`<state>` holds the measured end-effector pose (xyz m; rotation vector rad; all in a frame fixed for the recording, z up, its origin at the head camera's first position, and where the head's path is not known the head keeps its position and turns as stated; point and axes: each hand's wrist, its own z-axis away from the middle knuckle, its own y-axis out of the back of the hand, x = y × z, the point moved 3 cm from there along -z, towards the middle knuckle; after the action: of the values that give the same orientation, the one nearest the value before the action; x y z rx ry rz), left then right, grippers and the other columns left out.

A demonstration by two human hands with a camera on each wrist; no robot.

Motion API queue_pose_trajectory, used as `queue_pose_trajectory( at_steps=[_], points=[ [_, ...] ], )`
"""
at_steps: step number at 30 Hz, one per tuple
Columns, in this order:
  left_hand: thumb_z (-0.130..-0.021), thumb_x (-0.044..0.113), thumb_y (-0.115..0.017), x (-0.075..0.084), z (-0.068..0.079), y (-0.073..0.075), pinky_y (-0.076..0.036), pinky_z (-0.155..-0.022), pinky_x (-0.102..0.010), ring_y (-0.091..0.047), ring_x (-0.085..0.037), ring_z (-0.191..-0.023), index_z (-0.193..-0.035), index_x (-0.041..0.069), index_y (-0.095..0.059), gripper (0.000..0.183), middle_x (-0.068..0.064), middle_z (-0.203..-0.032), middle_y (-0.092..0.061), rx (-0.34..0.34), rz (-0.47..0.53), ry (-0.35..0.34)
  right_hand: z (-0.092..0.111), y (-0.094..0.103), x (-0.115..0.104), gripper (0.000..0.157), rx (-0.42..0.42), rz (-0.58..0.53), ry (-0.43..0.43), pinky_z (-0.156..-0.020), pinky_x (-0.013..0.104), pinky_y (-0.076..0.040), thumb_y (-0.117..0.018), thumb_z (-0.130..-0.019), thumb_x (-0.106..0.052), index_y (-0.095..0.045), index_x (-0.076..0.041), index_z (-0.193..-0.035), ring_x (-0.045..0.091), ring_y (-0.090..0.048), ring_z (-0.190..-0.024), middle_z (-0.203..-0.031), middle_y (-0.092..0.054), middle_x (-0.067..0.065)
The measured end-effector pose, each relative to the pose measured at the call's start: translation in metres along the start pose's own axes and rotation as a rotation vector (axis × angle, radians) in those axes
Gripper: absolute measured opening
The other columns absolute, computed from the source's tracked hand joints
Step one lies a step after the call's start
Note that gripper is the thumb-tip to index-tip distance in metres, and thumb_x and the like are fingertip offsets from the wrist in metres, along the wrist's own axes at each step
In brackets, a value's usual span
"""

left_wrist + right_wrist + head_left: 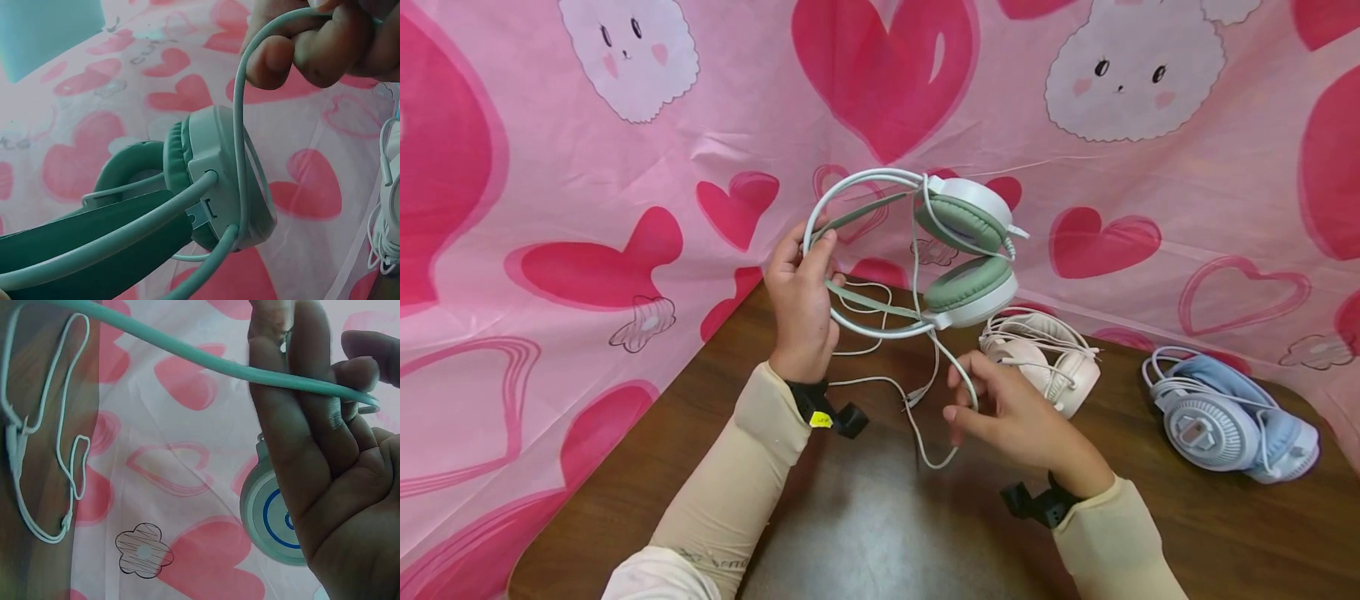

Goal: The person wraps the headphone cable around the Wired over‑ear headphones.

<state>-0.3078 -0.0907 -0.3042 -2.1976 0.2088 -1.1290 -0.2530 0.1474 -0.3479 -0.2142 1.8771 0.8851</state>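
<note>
A white-and-green headset (pixel 981 310) is being held up above the brown table (pixel 880 533). The left hand (pixel 805 304) is pinching its headband between thumb and bent fingers. The right hand (pixel 1022 408) is curling its fingers round the cable (pixel 239 112). The right wrist view is showing a blue ring (pixel 265 515) on 1 earcup's outer face, which the head view is hiding. Only the head view is showing 2 more headsets whole, a pale pink headset (pixel 1078 383) and a blue headset (pixel 1210 433), both lying rightward on the table.
</note>
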Motion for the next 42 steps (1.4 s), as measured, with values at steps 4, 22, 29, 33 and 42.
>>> queue_pose_trajectory(
  at_steps=[4,22,29,33,42],
  points=[
    [-0.091,0.004,-0.064,0.000,0.000,0.000,-0.043,-0.054,-0.023,-0.043,-0.016,-0.063,-0.108,0.003,-0.071,0.018,-0.004,-0.080,-0.056,0.008,-0.007,0.005,0.004,0.002,-0.006,0.026,-0.009,-0.019,-0.021,-0.046,0.033,-0.050,-0.069,-0.088,-0.002,-0.049,-0.009,-0.102,0.020,-0.060,-0.047,-0.066,-0.060,0.002],
    [-0.083,-0.006,-0.069,-0.003,-0.001,-0.003,-0.039,-0.049,-0.019,-0.048,-0.010,-0.061,-0.105,-0.005,-0.072,0.022,-0.002,-0.084,-0.068,-0.062,-0.148,0.003,0.011,0.009,-0.021,0.014,-0.006,0.031,0.131,-0.038,0.026,-0.040,-0.056,-0.094,0.004,-0.056,-0.009,-0.099,0.008,-0.052,-0.040,-0.055,-0.053,-0.004],
    [-0.083,-0.008,-0.067,-0.004,0.001,-0.008,-0.038,-0.050,-0.018,-0.049,-0.009,-0.064,-0.105,-0.010,-0.069,0.023,-0.004,-0.092,-0.071,-0.162,-0.217,0.013,0.012,0.011,-0.022,0.017,0.013,0.027,0.100,-0.034,0.026,-0.037,-0.051,-0.098,0.003,-0.057,-0.013,-0.097,0.011,-0.045,-0.035,-0.058,-0.049,-0.003],
    [-0.081,-0.008,-0.068,-0.004,0.002,-0.009,-0.046,-0.062,-0.021,-0.056,-0.011,-0.076,-0.105,-0.013,-0.068,0.024,-0.002,-0.090,-0.072,-0.205,-0.254,0.024,0.011,0.012,-0.024,0.017,0.042,0.101,0.115,-0.038,0.025,-0.039,-0.055,-0.096,0.001,-0.059,-0.016,-0.095,0.009,-0.047,-0.043,-0.063,-0.051,-0.005],
    [-0.081,-0.006,-0.070,0.001,0.004,-0.009,-0.052,-0.074,-0.027,-0.061,-0.018,-0.086,-0.103,-0.009,-0.071,0.023,-0.008,-0.094,-0.071,-0.324,-0.367,0.053,0.011,0.013,-0.027,0.020,0.076,0.272,0.165,-0.053,0.023,-0.041,-0.065,-0.091,-0.003,-0.065,-0.022,-0.096,0.008,-0.048,-0.061,-0.071,-0.053,-0.012]
  ],
)
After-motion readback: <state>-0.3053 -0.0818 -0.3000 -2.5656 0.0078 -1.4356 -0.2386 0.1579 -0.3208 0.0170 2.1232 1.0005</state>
